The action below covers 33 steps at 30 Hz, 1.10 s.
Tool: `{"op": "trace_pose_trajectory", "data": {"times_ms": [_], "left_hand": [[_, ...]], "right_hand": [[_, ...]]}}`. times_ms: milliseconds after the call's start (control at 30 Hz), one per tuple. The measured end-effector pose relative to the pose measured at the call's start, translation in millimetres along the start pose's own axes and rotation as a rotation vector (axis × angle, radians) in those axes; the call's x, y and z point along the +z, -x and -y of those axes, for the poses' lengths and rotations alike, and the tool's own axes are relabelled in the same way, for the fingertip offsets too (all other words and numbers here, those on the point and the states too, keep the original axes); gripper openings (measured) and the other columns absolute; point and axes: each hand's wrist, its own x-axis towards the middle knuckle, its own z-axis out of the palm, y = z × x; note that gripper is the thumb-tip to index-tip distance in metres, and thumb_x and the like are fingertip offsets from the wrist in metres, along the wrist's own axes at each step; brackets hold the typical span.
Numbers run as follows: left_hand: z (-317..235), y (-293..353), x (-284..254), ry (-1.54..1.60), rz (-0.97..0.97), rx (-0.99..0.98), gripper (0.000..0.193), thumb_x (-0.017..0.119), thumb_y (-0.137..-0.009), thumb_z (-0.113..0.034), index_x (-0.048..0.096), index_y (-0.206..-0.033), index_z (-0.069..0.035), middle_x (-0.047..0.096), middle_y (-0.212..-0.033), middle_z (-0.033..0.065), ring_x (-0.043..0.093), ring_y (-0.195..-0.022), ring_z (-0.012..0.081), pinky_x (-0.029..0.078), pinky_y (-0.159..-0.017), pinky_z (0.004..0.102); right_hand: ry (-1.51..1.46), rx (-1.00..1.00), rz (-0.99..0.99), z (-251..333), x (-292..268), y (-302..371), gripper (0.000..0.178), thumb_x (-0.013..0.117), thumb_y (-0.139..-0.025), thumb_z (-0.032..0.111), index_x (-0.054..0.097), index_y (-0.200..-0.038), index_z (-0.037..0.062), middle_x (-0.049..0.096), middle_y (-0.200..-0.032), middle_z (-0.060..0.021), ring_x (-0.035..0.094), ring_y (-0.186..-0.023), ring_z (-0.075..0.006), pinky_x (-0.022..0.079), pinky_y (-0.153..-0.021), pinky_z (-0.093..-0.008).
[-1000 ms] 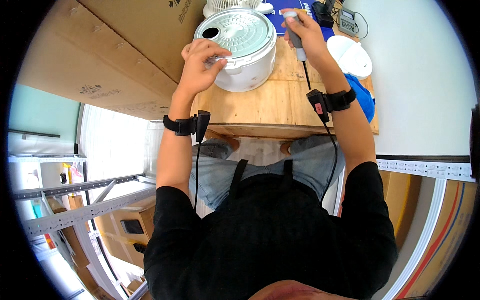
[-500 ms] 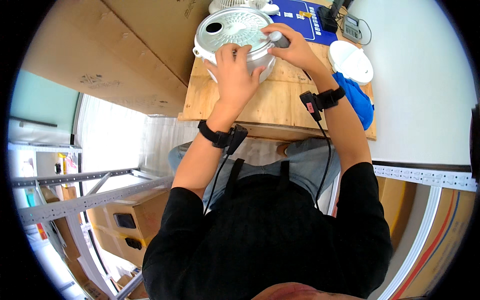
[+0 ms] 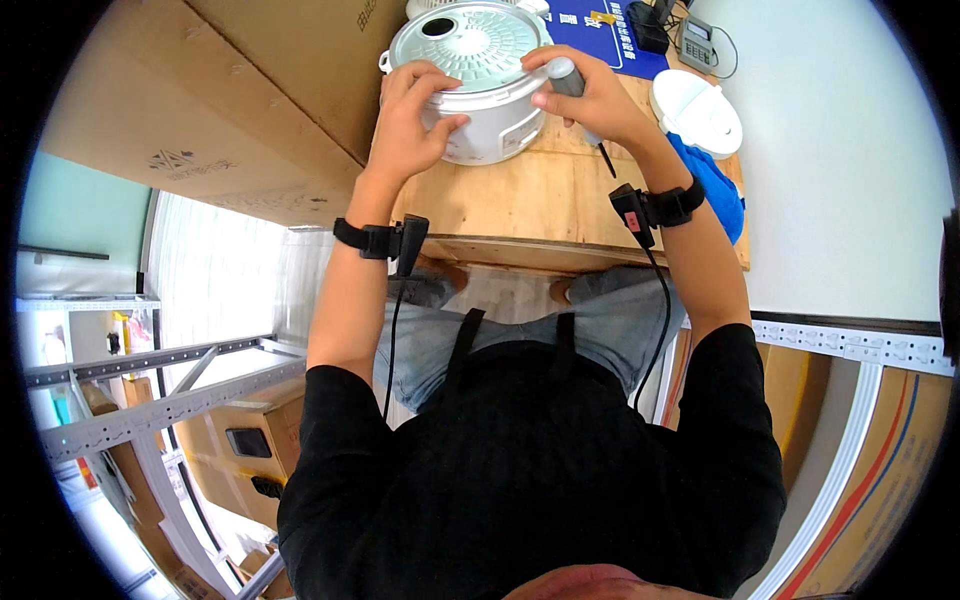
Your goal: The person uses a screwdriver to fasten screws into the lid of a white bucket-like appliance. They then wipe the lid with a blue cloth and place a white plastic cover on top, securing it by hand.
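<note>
A white rice cooker (image 3: 490, 125) stands at the back of the wooden table. Its round top (image 3: 480, 50) shows a pale ribbed disc with a dark oval opening. My left hand (image 3: 405, 120) grips the near left rim, fingers over the edge and thumb against the side wall. In my right hand (image 3: 600, 100) is a screwdriver (image 3: 566, 78) with a grey handle, its dark shaft pointing down toward me. The fingertips of that hand also touch the cooker's right rim. Each wrist wears a black strap with a small cabled device.
A white oval cover (image 3: 697, 110) and a blue cloth (image 3: 712, 185) lie on the table's (image 3: 540, 205) right side. A blue printed mat (image 3: 590, 35) and a desk phone (image 3: 695, 45) are farther back. Large cardboard boxes (image 3: 250, 100) rise close at the left.
My left hand has shifted left along the rim. The cooker has turned, so a panel on its front side now shows. The screwdriver stays in my right hand.
</note>
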Motion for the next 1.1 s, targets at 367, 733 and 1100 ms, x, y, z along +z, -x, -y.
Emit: {"op": "trace_pose_trajectory", "data": {"times_ms": [367, 733, 1100], "left_hand": [[-96, 38, 96, 0.383, 0.116, -0.35, 0.035, 0.071, -0.076, 0.002, 0.065, -0.11, -0.004, 0.065, -0.09, 0.0116, 0.065, -0.072, 0.0245, 0.053, -0.065, 0.0325], [-57, -2, 201, -0.066, 0.534, -0.562, 0.027, 0.063, -0.079, -0.009, 0.068, -0.104, -0.002, 0.069, -0.094, 0.0208, 0.066, -0.091, 0.0366, 0.052, -0.078, 0.0442], [-45, -8, 222, -0.118, 0.613, -0.618, 0.014, 0.065, -0.083, -0.013, 0.067, -0.094, -0.005, 0.069, -0.093, 0.0174, 0.066, -0.087, 0.0362, 0.053, -0.076, 0.0453]], "right_hand": [[-0.183, -0.009, -0.383, -27, -59, 34, 0.017, 0.064, -0.093, 0.016, 0.056, -0.105, 0.0075, 0.059, -0.082, -0.004, 0.058, -0.075, -0.0125, 0.048, -0.068, -0.028], [-0.518, -0.043, -0.518, -44, -83, 73, 0.023, 0.054, -0.094, 0.009, 0.049, -0.116, 0.0042, 0.057, -0.097, -0.009, 0.057, -0.085, -0.0197, 0.048, -0.08, -0.0351], [-0.601, -0.112, -0.549, -62, -91, 80, 0.022, 0.059, -0.094, 0.012, 0.05, -0.113, 0.0045, 0.059, -0.092, -0.0074, 0.061, -0.08, -0.0165, 0.052, -0.074, -0.0332]]}}
